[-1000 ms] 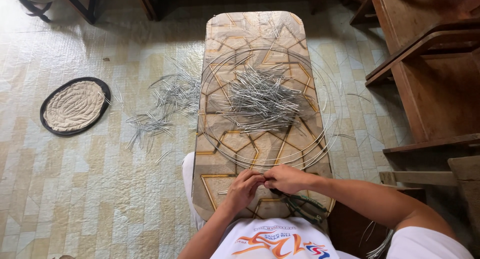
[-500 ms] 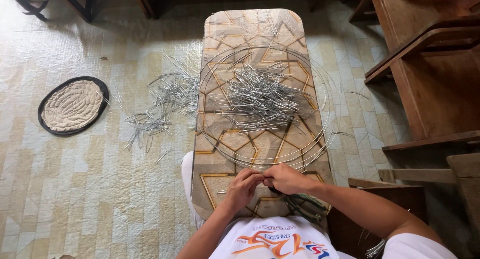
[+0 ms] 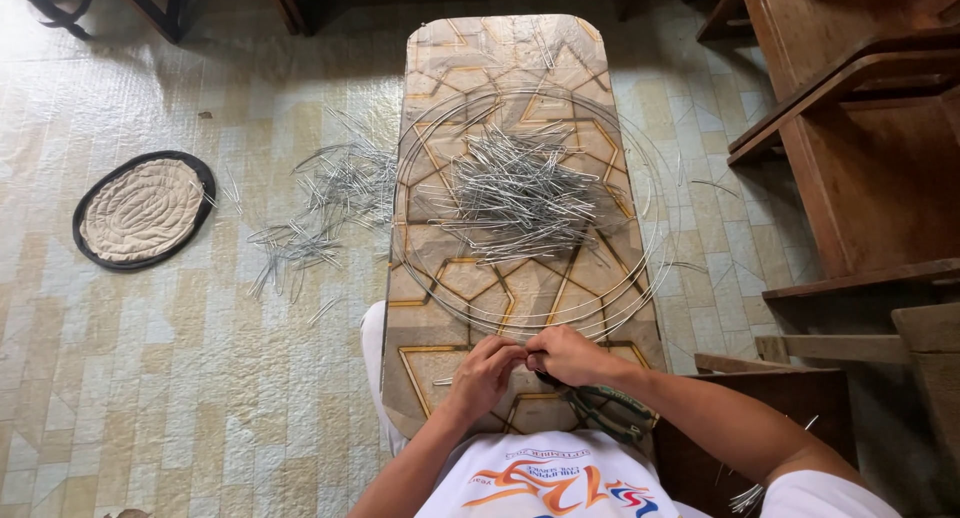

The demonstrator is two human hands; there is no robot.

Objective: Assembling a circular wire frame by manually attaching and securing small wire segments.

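Working a small wire piece at the near end of the patterned board (image 3: 520, 308), I watch the left hand (image 3: 487, 370) and right hand (image 3: 566, 354) pinched together, fingers closed, wrists low. Next likely calls for another piece from the wire pile (image 3: 515, 196) inside the wire hoops (image 3: 650, 268) beyond.

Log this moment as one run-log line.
left hand and right hand: pinching together, held item hidden | patterned brown board: under hands | pile of short grey wire pieces: mid-board
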